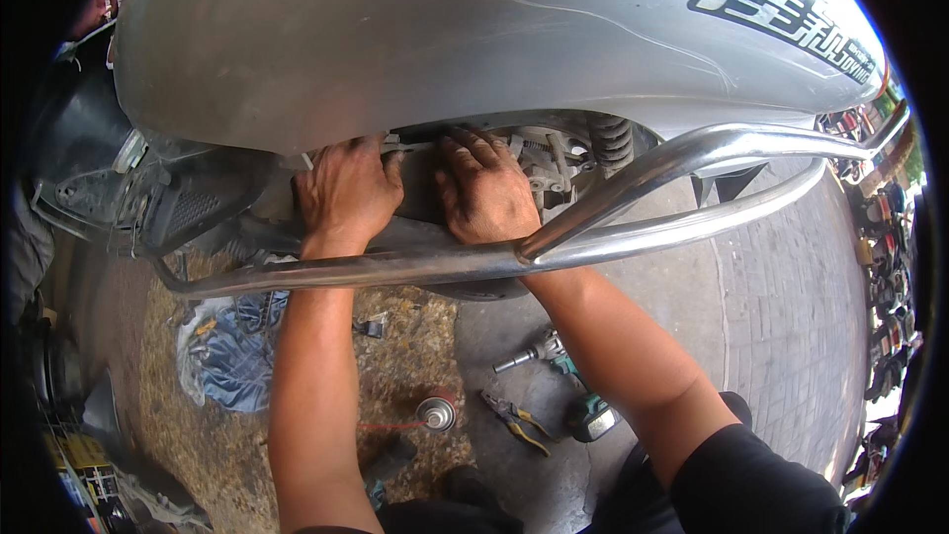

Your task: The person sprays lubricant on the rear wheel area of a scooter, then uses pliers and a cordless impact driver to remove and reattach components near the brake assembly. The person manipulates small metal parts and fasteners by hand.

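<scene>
Both of my forearms reach past a chrome tube rail (430,262) into the gap under a silver scooter body panel (445,40). My left hand (346,188) has its fingers curled into the gap beneath the panel's edge, the tips mostly hidden. Just right of it, my right hand (484,188) rests with bent fingers on dark grimy parts inside, its fingertips partly in shadow; what either hand grips is unclear. Beside the right hand are metal linkage parts (544,168) and a coiled shock spring (611,143).
On a stained mat (410,356) lie a blue cloth (232,361) and a spray can (435,413). Pliers (519,420) and a cordless impact wrench (593,413) lie on concrete (781,297). A black footboard (89,168) is at left, several parked vehicles (880,277) at far right.
</scene>
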Available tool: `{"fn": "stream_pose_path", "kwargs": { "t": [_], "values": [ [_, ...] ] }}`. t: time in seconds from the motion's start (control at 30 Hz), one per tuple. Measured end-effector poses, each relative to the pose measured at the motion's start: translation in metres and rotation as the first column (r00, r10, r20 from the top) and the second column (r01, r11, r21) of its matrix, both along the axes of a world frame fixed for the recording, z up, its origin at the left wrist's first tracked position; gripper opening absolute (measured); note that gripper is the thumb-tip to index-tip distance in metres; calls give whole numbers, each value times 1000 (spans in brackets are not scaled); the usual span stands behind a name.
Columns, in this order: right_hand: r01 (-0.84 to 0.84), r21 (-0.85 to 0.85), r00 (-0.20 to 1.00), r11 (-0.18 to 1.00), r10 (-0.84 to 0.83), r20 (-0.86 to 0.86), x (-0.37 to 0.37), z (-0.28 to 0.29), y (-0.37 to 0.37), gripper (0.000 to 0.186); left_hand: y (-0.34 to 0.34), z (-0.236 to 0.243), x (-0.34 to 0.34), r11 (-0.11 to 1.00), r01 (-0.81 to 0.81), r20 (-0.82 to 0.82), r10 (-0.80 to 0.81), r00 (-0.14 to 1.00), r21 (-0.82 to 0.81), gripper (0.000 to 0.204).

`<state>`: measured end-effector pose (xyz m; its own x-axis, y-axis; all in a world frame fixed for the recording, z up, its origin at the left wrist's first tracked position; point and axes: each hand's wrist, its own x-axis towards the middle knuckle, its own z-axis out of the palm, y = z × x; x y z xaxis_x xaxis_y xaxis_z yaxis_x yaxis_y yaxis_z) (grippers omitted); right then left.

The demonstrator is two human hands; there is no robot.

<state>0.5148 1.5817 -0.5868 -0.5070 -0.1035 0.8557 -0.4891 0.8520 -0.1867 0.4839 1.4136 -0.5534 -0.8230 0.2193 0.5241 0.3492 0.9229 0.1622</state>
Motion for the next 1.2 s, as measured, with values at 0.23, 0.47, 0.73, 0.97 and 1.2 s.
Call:
{"fn": "stream_pose_path", "kwargs": {
  "t": [0.23, 0.47, 0.73, 0.97, 1.2],
  "values": [
    [-15, 222, 901, 975, -83, 425, -23, 17, 20, 16, 0, -8, -3, 999, -38, -26, 38, 999, 35, 34],
    [-55, 248, 887, 967, -67, 457, -40, 12, 14, 23, -1, -9, -6, 999, -11, -78, 14, 997, 43, 37],
    [-72, -62, 885, 995, 92, 457, 16, 16, 3, 40, 3, -5, -13, 976, -42, -116, 17, 993, -212, 45],
    [-28, 153, 877, 988, -49, 477, 33, -5, -3, 85, -6, -3, -25, 987, 96, -2, -97, 995, -127, 41],
    [-38, 208, 907, 977, -54, 419, 26, -5, -7, 101, -3, -3, -27, 995, 94, -38, -95, 995, -31, 40]
  ]
}}
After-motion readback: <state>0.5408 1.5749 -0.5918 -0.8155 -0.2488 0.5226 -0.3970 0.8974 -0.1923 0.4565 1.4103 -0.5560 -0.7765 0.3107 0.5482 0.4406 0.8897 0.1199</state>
